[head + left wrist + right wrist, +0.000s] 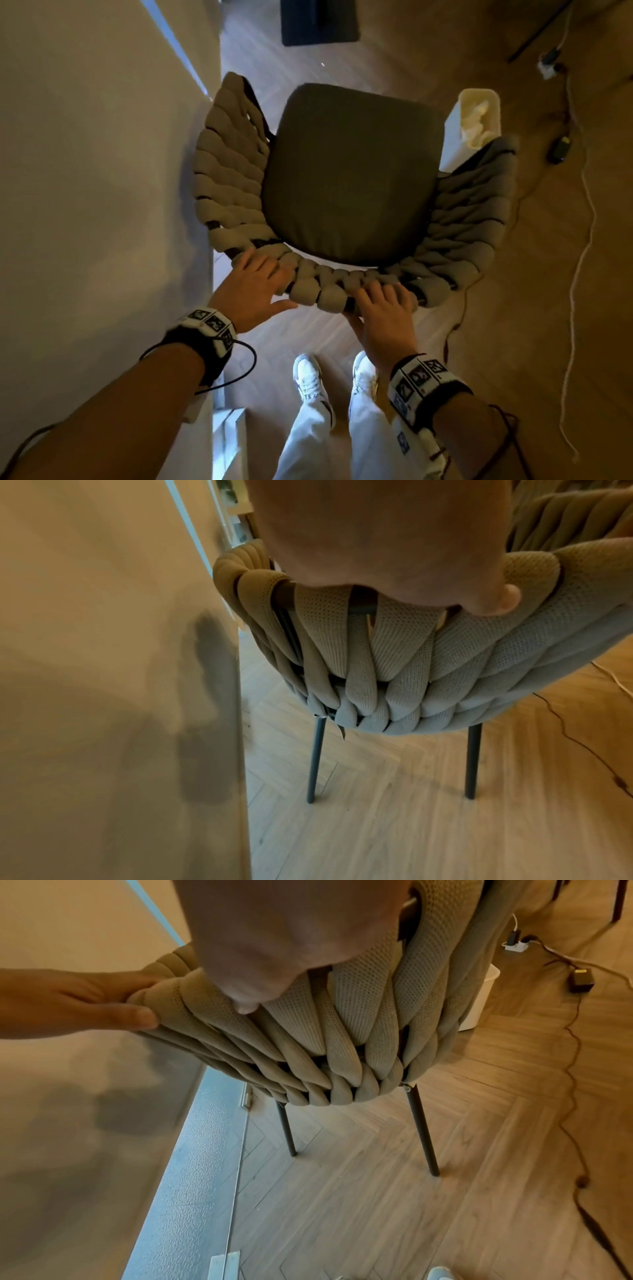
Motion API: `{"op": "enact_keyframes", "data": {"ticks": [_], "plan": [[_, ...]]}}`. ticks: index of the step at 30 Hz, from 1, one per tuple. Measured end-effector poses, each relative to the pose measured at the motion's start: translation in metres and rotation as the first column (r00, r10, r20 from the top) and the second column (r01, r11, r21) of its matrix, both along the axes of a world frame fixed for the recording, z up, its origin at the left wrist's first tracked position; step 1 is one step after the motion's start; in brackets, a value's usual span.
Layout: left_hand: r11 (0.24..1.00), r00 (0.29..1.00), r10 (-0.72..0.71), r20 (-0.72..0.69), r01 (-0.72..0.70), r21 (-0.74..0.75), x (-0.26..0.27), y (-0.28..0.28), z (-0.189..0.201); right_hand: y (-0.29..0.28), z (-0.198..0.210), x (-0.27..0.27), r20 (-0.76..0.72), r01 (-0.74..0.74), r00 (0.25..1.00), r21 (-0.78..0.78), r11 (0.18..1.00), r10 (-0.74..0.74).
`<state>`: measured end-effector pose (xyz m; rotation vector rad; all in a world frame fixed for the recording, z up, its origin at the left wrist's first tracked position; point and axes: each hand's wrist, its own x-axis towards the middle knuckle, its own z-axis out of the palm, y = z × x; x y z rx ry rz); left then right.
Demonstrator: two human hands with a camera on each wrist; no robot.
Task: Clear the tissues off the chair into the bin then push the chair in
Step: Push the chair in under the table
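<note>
Left hand (255,284): grips the chair (346,178) back rim, by the table (96,171).
Right hand (383,308): clamped on the same rim.
Head only: tissues (478,118) in the bin (459,137), beside the chair.
Wrists only: chair legs (423,1134).

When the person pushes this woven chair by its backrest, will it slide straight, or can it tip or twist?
The chair probably slides rather than tips: both hands, left hand and right hand, hold the top of the backrest, spreading the push. Its thin metal legs may catch on the wood floor. The padded woven straps likely give under the fingers.
</note>
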<state>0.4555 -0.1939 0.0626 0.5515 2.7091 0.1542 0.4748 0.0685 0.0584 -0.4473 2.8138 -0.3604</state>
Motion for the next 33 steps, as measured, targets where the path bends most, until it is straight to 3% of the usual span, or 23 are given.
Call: {"op": "enact_keyframes", "data": {"ticks": [4,12,27,33], "plan": [[0.999,0.998,-0.036,-0.051,0.036,0.003,-0.015,0.003,-0.004,0.003,-0.002,-0.009,-0.009,0.000,1.000,-0.042,0.999,-0.001],[0.999,0.988,0.048,-0.148,-0.044,0.026,-0.062,0.027,-0.011,0.027,0.000,-0.079,-0.020,-0.040,0.999,-0.009,0.999,0.040],[0.963,0.957,0.267,-0.117,-0.259,0.077,-0.218,0.056,-0.017,0.047,0.008,-0.290,0.060,-0.143,0.988,-0.011,0.990,0.143],[0.956,0.946,0.286,-0.154,-0.272,0.108,-0.286,0.056,-0.012,0.042,0.011,-0.363,0.101,-0.165,0.981,-0.015,0.986,0.165]]}}
